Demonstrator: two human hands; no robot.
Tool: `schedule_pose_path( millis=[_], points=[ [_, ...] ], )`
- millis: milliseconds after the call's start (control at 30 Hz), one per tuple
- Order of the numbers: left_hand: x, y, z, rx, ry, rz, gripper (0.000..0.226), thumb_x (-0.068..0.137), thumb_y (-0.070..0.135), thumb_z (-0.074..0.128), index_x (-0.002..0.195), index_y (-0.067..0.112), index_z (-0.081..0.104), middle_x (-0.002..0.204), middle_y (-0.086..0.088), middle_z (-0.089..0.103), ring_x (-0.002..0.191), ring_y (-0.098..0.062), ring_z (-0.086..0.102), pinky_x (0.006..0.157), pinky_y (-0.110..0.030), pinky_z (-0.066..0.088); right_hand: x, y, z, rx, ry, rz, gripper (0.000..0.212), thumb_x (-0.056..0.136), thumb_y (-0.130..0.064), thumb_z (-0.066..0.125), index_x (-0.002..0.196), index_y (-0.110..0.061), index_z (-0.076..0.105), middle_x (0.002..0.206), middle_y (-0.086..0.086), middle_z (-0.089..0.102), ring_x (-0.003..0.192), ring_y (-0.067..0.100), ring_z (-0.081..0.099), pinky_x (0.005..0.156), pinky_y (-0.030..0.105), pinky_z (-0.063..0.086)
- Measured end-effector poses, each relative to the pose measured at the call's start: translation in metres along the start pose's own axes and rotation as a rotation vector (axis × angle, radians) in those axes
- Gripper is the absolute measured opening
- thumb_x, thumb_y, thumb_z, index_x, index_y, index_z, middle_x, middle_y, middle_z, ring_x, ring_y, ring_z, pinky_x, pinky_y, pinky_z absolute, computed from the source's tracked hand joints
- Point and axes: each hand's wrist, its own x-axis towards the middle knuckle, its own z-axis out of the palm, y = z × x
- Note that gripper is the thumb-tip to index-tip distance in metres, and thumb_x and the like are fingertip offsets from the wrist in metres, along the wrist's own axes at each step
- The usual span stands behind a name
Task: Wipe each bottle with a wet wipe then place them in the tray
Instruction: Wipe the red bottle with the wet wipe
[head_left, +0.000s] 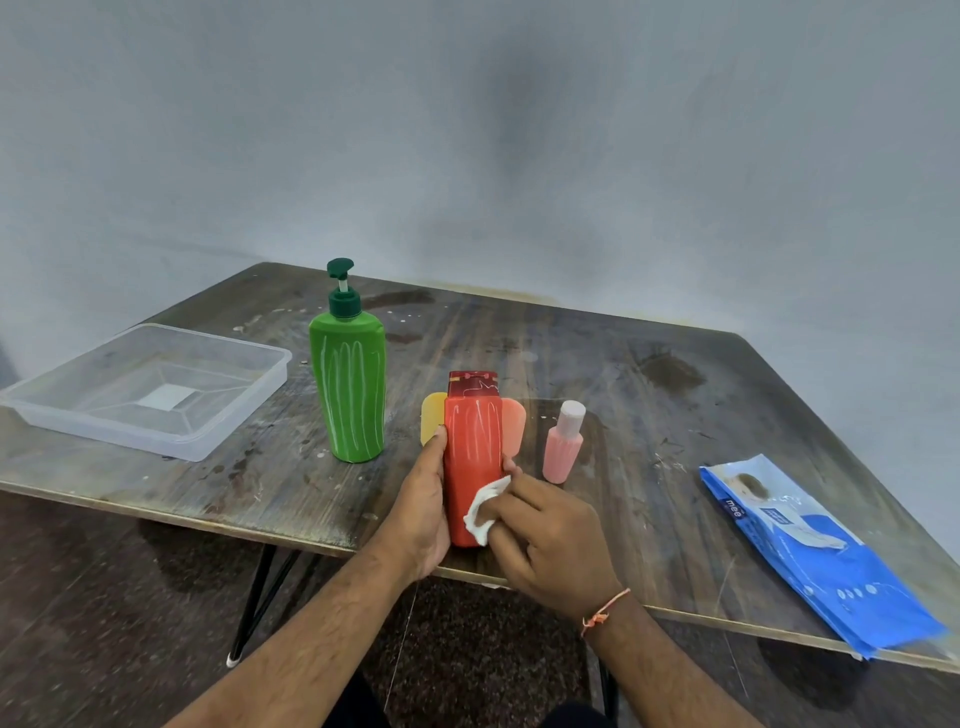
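The scarred wooden table (597, 374) carried everything. Well off to the left of the person's fingers sat the clear plastic tray (236, 410), with nothing in it. The blue wet-wipe pack (810, 545) lay far out to the right of them, near the table's edge. Just beyond the left fingers stood the green pump bottle (349, 384), streaked with white marks and not yet touched.

The red bottle (471, 452) was the one in hand, held near the table's front edge, cap away from the person. The left hand (423, 514) was closed round its left side, thumb up along the edge. Behind the bottle a yellow shape and a pale orange shape showed past its shoulders; I could not tell what they were.

The right hand (550, 551) had its fingers pinched together on a crumpled white wet wipe (483, 512), pressed to the bottle's lower right face. A small pink bottle (563, 441) stood just beyond those fingers.

So I judged the wiping of the first bottle was under way, white streaks remaining higher up. The next move would call for rubbing up towards the cap, then carrying the bottle left to the tray.
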Motion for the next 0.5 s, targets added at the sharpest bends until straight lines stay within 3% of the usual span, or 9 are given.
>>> schedule_pose_path(
  millis=[167,267,367,433,500],
  points=[
    [-0.0003,0.0015,0.0016,-0.035,0.024,-0.008,0.077,0.107,0.061,0.029,0.130,-0.001,0.069,0.126,-0.027,0.072,0.120,-0.038,0.069,0.106,-0.049,0.054,0.0020,-0.0009,-0.0021,0.031,0.056,0.054,0.025,0.097,-0.010,0.069,0.116,-0.025,0.075,0.109,-0.011,0.069,0.101,0.009,0.071,0.079,0.030,0.060],
    [-0.0009,0.0008,0.0009,-0.054,0.014,0.003,0.080,0.108,0.061,0.028,0.117,-0.002,0.077,0.121,-0.028,0.073,0.113,-0.038,0.071,0.105,-0.049,0.054,0.0001,-0.0011,-0.0012,0.050,0.008,0.007,0.020,0.095,-0.012,0.072,0.110,-0.025,0.077,0.103,-0.011,0.070,0.091,0.010,0.070,0.075,0.031,0.059],
    [-0.0009,-0.0001,0.0011,-0.022,0.024,0.016,0.077,0.109,0.059,0.027,0.110,0.004,0.081,0.125,-0.030,0.071,0.114,-0.037,0.071,0.104,-0.049,0.055,0.0008,0.0012,-0.0001,0.022,0.082,0.060,0.013,0.093,-0.012,0.074,0.096,-0.024,0.077,0.095,-0.015,0.066,0.083,0.005,0.064,0.068,0.024,0.055],
    [0.0005,-0.0007,0.0003,-0.023,0.041,0.013,0.075,0.109,0.059,0.027,0.115,0.005,0.079,0.127,-0.029,0.071,0.119,-0.038,0.070,0.104,-0.049,0.054,0.0009,0.0024,0.0012,0.001,0.113,0.096,0.014,0.095,-0.012,0.073,0.102,-0.024,0.077,0.096,-0.013,0.066,0.080,0.004,0.062,0.067,0.023,0.052],
    [0.0003,-0.0006,0.0005,-0.020,0.038,0.009,0.076,0.108,0.060,0.027,0.119,0.004,0.076,0.126,-0.029,0.071,0.120,-0.039,0.070,0.104,-0.049,0.054,-0.0001,0.0026,0.0015,0.023,0.075,0.078,0.022,0.097,-0.012,0.071,0.114,-0.025,0.076,0.104,-0.011,0.070,0.091,0.005,0.068,0.073,0.023,0.055]
  ],
)
